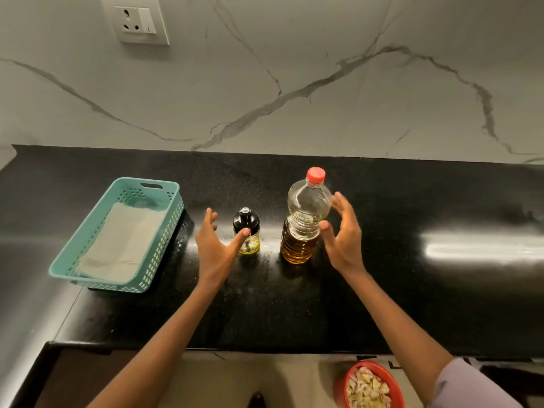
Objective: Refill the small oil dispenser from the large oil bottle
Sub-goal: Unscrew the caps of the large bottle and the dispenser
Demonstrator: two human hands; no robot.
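1. The small dispenser (246, 231) is found standing upright at the centre of the frame, its black cap still on and only a thin layer of pale oil visible at its base. The large bottle (304, 217) stands just to the right of it, upright, red cap closed, amber oil filling roughly the lower half.
2. The left hand (215, 245) is held spread beside the dispenser, thumb tip in front of the glass; whether contact is made cannot be told. The right hand (343, 231) is held open and cupped just beside the bottle's right flank, nothing yet gripped.
3. A knock is judged the nearest risk: the dispenser is narrow and light, and could be tipped by the left thumb if the grasp is rushed.
4. The ribbed bottle is soft plastic; if it is squeezed once uncapped, oil could be forced out suddenly and the small mouth overshot.
5. Spilled oil would be hard to spot on the dark surface, and the bottle could be made slippery by it.
6. The table (412, 290) is glossy black speckled stone, with a bright glare at the right of the frame. A teal basket (173, 201) lined with a folded cloth (123, 240) sits at the left.
7. Behind, a grey-veined marble wall (294, 83) is seen, with a socket (137, 20) at the upper left. A red bowl (396, 384) of pale pieces is seen at the bottom right, below the table's edge.
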